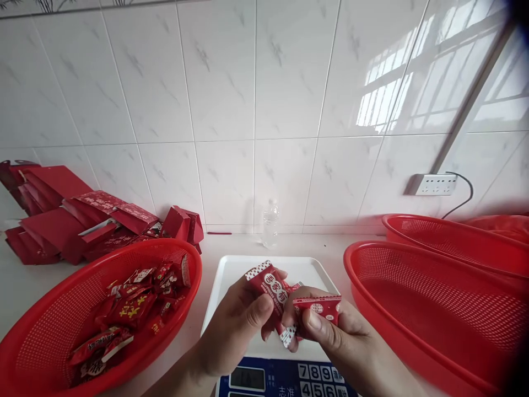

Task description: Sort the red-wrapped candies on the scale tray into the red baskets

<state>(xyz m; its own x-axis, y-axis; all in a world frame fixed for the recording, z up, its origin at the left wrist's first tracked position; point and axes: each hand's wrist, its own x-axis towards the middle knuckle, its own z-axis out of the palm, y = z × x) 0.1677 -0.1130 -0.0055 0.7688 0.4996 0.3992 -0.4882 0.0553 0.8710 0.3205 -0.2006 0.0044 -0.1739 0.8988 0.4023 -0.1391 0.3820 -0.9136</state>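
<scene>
My left hand [237, 317] grips a red snack packet [270, 289] with white dotted ends and white lettering, its thumb pressed on the front. Close beside it, my right hand [336, 328] pinches a smaller red packet [317, 307] with white round marks between thumb and fingers. Both hands are over the white pan [231, 270] of a digital scale [268, 380] with a blue keypad panel. A bit of another red packet [292, 286] shows between the hands; whether it is held or lies on the pan I cannot tell.
At left stands a red mesh basket [45, 309] with several red-wrapped snacks [132, 309]. Folded red gift boxes [82, 220] are piled behind it. Two red baskets [413, 298] stand at right. A clear bottle [270, 223] is near the tiled wall, below a power strip [433, 184] at right.
</scene>
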